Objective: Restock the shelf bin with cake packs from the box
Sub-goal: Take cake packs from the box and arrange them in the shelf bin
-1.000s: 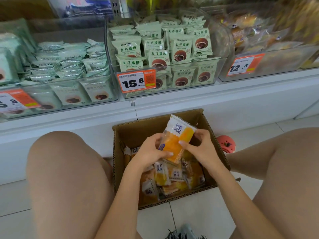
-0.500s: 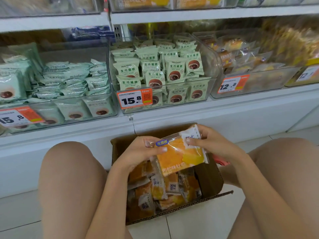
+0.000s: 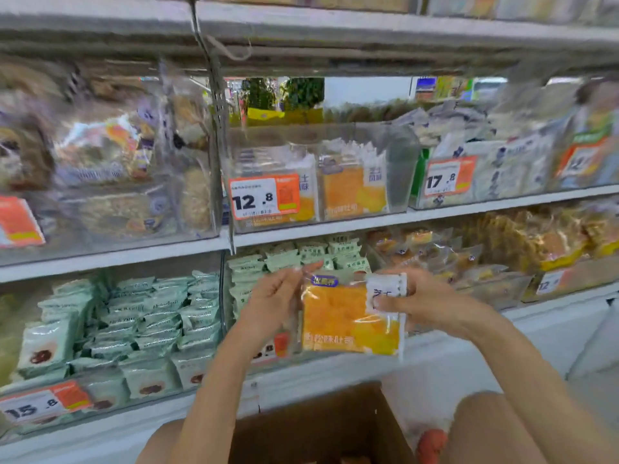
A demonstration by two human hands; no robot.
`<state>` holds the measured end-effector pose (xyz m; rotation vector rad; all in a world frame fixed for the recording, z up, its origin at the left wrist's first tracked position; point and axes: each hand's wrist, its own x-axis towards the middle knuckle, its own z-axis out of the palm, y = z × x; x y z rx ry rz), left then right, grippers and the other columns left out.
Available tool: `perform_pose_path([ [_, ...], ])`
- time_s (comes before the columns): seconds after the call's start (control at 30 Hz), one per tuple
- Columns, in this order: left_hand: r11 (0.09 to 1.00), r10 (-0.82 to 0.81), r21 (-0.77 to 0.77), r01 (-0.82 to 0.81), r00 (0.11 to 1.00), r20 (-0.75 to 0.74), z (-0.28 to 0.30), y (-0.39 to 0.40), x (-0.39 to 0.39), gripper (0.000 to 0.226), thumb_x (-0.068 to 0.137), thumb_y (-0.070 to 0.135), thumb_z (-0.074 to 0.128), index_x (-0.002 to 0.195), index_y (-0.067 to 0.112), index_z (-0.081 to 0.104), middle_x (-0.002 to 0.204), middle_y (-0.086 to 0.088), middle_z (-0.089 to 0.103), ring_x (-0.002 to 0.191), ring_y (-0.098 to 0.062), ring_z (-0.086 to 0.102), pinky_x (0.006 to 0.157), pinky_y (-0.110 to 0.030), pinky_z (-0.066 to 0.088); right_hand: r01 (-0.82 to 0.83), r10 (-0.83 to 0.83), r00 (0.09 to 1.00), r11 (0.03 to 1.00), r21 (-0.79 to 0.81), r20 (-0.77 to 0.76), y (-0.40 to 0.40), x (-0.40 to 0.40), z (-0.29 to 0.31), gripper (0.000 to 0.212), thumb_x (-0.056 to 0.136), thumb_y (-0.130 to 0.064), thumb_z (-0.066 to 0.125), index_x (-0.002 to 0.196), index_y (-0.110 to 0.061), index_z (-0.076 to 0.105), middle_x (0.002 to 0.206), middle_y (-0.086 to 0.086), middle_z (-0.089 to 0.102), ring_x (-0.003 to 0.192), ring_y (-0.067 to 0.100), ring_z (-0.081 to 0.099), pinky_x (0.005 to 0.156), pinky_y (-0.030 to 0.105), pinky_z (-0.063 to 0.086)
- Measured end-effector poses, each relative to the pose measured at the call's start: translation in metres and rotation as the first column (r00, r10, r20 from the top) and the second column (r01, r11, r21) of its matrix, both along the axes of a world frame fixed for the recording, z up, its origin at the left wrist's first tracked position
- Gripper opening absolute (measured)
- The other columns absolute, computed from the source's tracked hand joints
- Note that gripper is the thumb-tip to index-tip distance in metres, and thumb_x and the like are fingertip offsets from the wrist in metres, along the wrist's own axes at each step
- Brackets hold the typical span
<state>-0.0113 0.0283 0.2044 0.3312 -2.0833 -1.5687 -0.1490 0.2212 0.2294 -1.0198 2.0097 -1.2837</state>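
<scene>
An orange and white cake pack [image 3: 348,319] hangs upright in front of the lower shelf, held by its top corners. My left hand [image 3: 274,301] pinches the upper left corner and my right hand [image 3: 425,303] grips the upper right corner. Above it, on the middle shelf, stands a clear shelf bin [image 3: 398,162] with a 12.8 price tag; it holds a few matching orange packs at its front. The brown cardboard box [image 3: 321,426] sits on the floor below my hands, only its far wall in view.
Clear bins of pale green snack packs [image 3: 127,316] fill the lower shelf at left. A bin tagged 17.8 [image 3: 449,179] stands right of the target bin. Bins of brown pastries [image 3: 100,169] lie left. My bare knees flank the box.
Both hands have lifted the cake pack out of the box and up to shelf height. My view has tilted upward, bringing the middle shelf and its 12.8 bin into sight.
</scene>
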Motion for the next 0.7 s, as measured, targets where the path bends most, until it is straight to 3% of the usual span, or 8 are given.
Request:
perform_pose_path([
  [0.07, 0.971, 0.097, -0.205, -0.122, 0.987, -0.125, 0.039, -0.006, -0.025, 0.043, 0.101, 0.032, 0.037, 0.087, 0.008, 0.069, 0.051, -0.002, 0.051, 0.045, -0.012, 0.043, 0.049, -0.020, 0.035, 0.010, -0.018, 0.989, 0.998, -0.055, -0.144, 0.001, -0.017, 0.052, 0.033, 0.072, -0.035, 0.077, 0.094, -0.012, 0.067, 0.081, 0.016, 0.068, 0.067, 0.031, 0.060, 0.066, 0.033, 0.046],
  [0.13, 0.909, 0.160, -0.332, -0.252, 0.947, -0.280, 0.071, -0.012, -0.049, 0.050, 0.099, 0.046, 0.034, 0.077, 0.013, 0.064, 0.067, -0.016, 0.062, 0.061, -0.026, 0.058, 0.062, -0.034, 0.048, 0.079, -0.117, 0.960, 0.985, -0.156, -0.256, 0.001, -0.035, 0.099, 0.035, 0.074, -0.034, 0.075, 0.093, -0.006, 0.063, 0.069, 0.009, 0.066, 0.059, 0.023, 0.060, 0.059, 0.022, 0.046],
  [0.23, 0.680, 0.222, -0.591, -0.434, 0.890, -0.397, 0.115, -0.019, -0.093, 0.039, 0.101, 0.039, 0.033, 0.084, 0.016, 0.059, 0.068, -0.008, 0.061, 0.071, -0.029, 0.058, 0.057, -0.031, 0.039, 0.289, -0.408, 0.872, 0.874, -0.390, -0.269, -0.007, -0.066, 0.157, 0.027, 0.081, -0.025, 0.073, 0.099, -0.018, 0.055, 0.079, -0.001, 0.065, 0.064, 0.012, 0.064, 0.049, 0.026, 0.055],
  [0.27, 0.578, 0.213, -0.696, -0.426, 0.902, -0.375, 0.125, -0.019, -0.109, 0.032, 0.101, 0.034, 0.036, 0.090, 0.015, 0.060, 0.075, -0.005, 0.062, 0.079, -0.028, 0.059, 0.060, -0.032, 0.037, 0.336, -0.494, 0.812, 0.832, -0.442, -0.311, -0.013, -0.075, 0.172, 0.024, 0.082, -0.024, 0.072, 0.094, -0.020, 0.052, 0.083, 0.001, 0.062, 0.066, 0.015, 0.064, 0.050, 0.028, 0.056],
  [0.37, 0.245, 0.179, -0.954, -0.170, 0.976, -0.128, 0.138, -0.017, -0.155, 0.039, 0.101, 0.037, 0.035, 0.132, 0.019, 0.050, 0.126, -0.005, 0.060, 0.119, -0.025, 0.051, 0.100, -0.036, 0.034, 0.409, -0.629, 0.551, 0.776, -0.480, -0.548, -0.046, -0.099, 0.193, 0.022, 0.085, -0.022, 0.065, 0.098, -0.013, 0.050, 0.083, 0.004, 0.054, 0.073, 0.022, 0.055, 0.061, 0.033, 0.047],
  [0.43, 0.094, 0.253, -0.991, -0.093, 0.965, -0.066, 0.129, -0.021, -0.172, 0.037, 0.099, 0.043, 0.033, 0.124, 0.024, 0.052, 0.124, 0.000, 0.060, 0.115, -0.023, 0.053, 0.100, -0.036, 0.032, 0.423, -0.618, 0.448, 0.783, -0.456, -0.646, -0.069, -0.109, 0.191, 0.018, 0.089, -0.021, 0.057, 0.097, -0.010, 0.045, 0.080, 0.005, 0.048, 0.072, 0.026, 0.047, 0.057, 0.032, 0.030],
  [0.57, 0.043, 0.257, -0.983, -0.177, 0.953, -0.161, 0.121, -0.025, -0.176, 0.034, 0.098, 0.048, 0.034, 0.104, 0.023, 0.057, 0.101, 0.002, 0.066, 0.093, -0.019, 0.060, 0.072, -0.031, 0.035, 0.472, -0.471, 0.347, 0.835, -0.284, -0.811, -0.100, -0.127, 0.171, 0.028, 0.094, -0.024, 0.053, 0.110, -0.002, 0.046, 0.090, 0.017, 0.057, 0.085, 0.034, 0.056, 0.060, 0.031, 0.031],
  [0.7, 0.025, 0.264, -0.980, -0.197, 0.947, -0.184, 0.122, -0.025, -0.174, 0.032, 0.098, 0.048, 0.035, 0.100, 0.023, 0.055, 0.094, 0.002, 0.065, 0.087, -0.019, 0.060, 0.066, -0.030, 0.029, 0.509, -0.506, 0.364, 0.811, -0.287, -0.782, -0.108, -0.142, 0.174, 0.030, 0.091, -0.019, 0.057, 0.115, -0.002, 0.050, 0.108, 0.020, 0.062, 0.098, 0.034, 0.059, 0.065, 0.032, 0.042],
])
